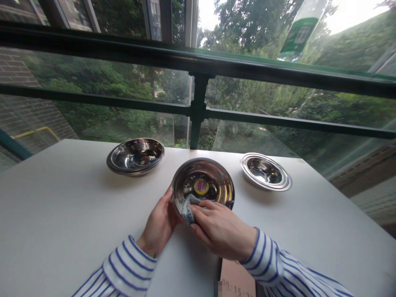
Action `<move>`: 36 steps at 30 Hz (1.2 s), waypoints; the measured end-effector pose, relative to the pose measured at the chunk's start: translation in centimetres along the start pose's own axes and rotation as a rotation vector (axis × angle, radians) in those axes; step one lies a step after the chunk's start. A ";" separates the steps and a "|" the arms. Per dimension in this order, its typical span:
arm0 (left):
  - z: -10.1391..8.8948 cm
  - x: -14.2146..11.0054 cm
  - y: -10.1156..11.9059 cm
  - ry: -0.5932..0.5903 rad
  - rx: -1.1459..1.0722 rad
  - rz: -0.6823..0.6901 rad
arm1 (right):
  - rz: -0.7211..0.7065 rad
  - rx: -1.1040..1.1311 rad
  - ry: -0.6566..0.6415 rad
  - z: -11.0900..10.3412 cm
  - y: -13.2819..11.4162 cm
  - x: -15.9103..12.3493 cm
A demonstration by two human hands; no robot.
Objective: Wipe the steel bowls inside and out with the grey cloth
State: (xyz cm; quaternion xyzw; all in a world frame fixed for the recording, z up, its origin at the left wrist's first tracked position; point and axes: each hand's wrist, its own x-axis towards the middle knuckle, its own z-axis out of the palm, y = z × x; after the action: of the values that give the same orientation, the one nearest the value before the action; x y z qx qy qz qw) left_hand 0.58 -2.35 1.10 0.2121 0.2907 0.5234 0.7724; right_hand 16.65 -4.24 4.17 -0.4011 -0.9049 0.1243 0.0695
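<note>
Steel bowl: the shiny one (208, 173) is right up past the fingers of both hands, just inward of the left and ahead of the right
Which way it points: open side up and tipped back toward the person; it's round, so no real long axis to call. Yellow-and-pink sticker (201, 187) on the inside bottom
Left hand: (159, 222) clamped on the bowl's near left rim, fingers mostly tucked out of sight
Right hand: (221, 229) fingers bunched together, pinching a cloth against the near inside wall
Cloth: greyish, crumpled (188, 209), under the right fingertips, pretty much between the two hands
Left-side bowl: (136, 156) beyond the left hand and a bit outward, sitting on the white table (77, 222); can't tell if it's one or a few nested
Right-side bowl: (266, 172) beyond the right hand, out to its right, wide rim, also face up
Digit panel: pinkish thing with numbers (237, 280), nearer the person than the right hand, partly under that striped sleeve (266, 255)
</note>
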 end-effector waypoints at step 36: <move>0.3 -0.6 -1.2 -0.090 0.040 0.081 | -0.007 0.115 0.174 0.9 -0.3 0.6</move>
State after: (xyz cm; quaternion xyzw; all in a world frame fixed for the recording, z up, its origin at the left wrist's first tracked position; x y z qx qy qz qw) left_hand 1.44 -3.31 0.67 0.2623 0.2574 0.5382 0.7585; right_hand 15.78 -4.15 3.38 -0.4024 -0.8882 0.1406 0.1714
